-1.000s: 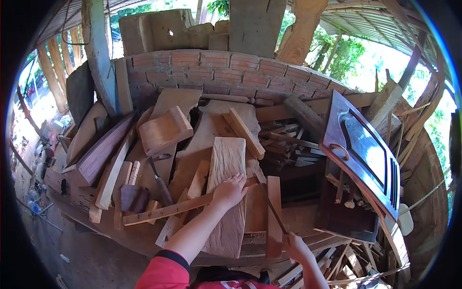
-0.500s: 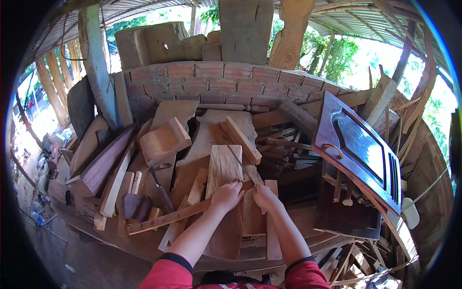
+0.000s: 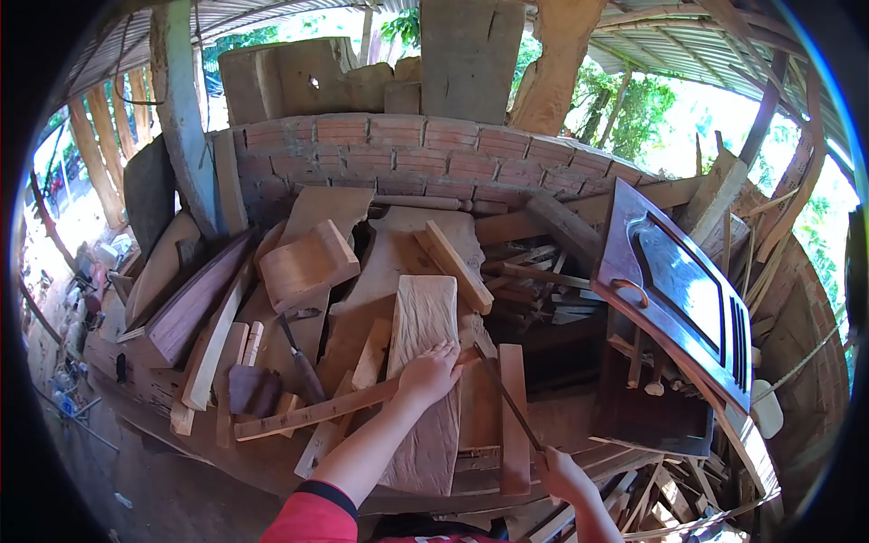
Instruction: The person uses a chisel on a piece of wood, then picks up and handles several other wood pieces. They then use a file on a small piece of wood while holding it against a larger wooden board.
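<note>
My left hand (image 3: 433,369) is over the right part of a long narrow wooden strip (image 3: 317,409), fingers closed over it and pressing it down on a wide pale board (image 3: 427,312). The strip's right end shows just past my fingertips. In my right hand (image 3: 563,477), low on the right, is a long thin dark file (image 3: 512,398), gripped at its near end. The file's far tip lies close to the strip's right end, and its length slants across a narrow upright plank (image 3: 515,443).
A curved wooden block (image 3: 308,267), a chisel (image 3: 304,366) and a dark brown block (image 3: 254,389) lie to the left. On the right leans a glossy dark panel (image 3: 679,281) with a handle. A brick wall (image 3: 362,149) stands behind; scrap wood (image 3: 674,493) is piled lower right.
My right hand has moved down and right, away from the left hand, drawing the file back with it. My left hand stays on the strip, its fingers a little flatter.
</note>
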A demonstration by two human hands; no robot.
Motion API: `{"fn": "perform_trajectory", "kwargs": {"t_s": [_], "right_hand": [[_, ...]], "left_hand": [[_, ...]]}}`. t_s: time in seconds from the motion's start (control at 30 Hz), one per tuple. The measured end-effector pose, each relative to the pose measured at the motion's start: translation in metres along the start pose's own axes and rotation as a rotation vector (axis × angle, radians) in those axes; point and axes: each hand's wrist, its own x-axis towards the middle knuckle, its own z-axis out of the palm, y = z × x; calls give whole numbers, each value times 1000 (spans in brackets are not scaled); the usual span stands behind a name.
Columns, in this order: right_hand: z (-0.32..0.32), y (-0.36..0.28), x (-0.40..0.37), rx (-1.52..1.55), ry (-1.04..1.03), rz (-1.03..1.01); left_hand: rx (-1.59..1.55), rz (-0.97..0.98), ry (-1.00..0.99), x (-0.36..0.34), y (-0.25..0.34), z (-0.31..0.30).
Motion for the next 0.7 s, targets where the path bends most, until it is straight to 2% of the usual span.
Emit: {"fn": "perform_trajectory", "kwargs": {"t_s": [0.07,0.13,0.2,0.33,0.43,0.47,0.53,0.6,0.7], "right_hand": [[-7,-12,19,-34,23,-54],[-17,-47,43,89,-123,87],[4,-47,92,-50,78,-177],[-7,-105,145,115,-90,19],[-5,-107,155,117,-103,23],[1,-96,155,117,-101,25],[20,-56,146,-20,43,-208],[12,-43,97,-19,75,-213],[7,-14,33,18,-32,18]], "left_hand": [[1,-31,-52,0,2,-4],[22,-26,-45,0,0,-4],[41,-15,-47,0,1,-3],[34,-7,-43,1,1,-3],[21,-8,-53,0,-1,-2],[16,-10,-59,1,-1,-1],[30,-16,-59,1,2,-4],[41,-30,-63,-1,2,-4],[49,-25,-88,1,-2,0]]}}
